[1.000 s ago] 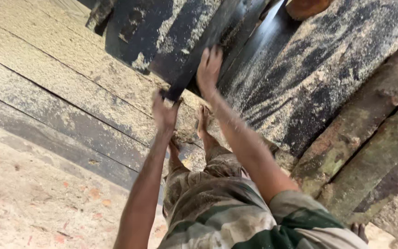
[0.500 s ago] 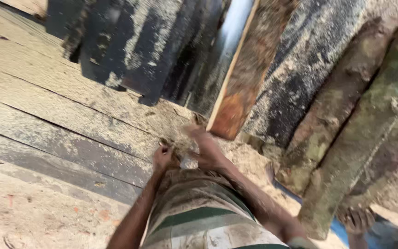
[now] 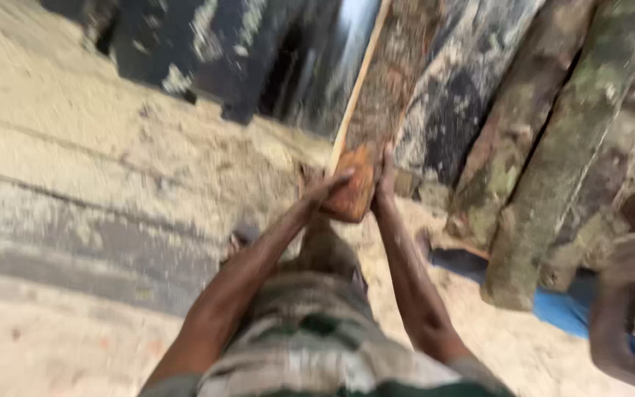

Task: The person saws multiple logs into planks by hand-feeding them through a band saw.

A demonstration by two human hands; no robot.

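Gripping the near end of the plank (image 3: pixel 365 110), you are at the lifting step. Your left hand (image 3: pixel 326 187) and right hand (image 3: pixel 385 180) press against opposite sides of its reddish end. The plank's long axis runs away from you, rising toward the dark machine (image 3: pixel 207 59), beside the logs (image 3: pixel 545 162). The next move likely calls for a firm pull along that axis.

Sawdust floor (image 3: pixel 75 132); stacked logs (image 3: pixel 545 162)
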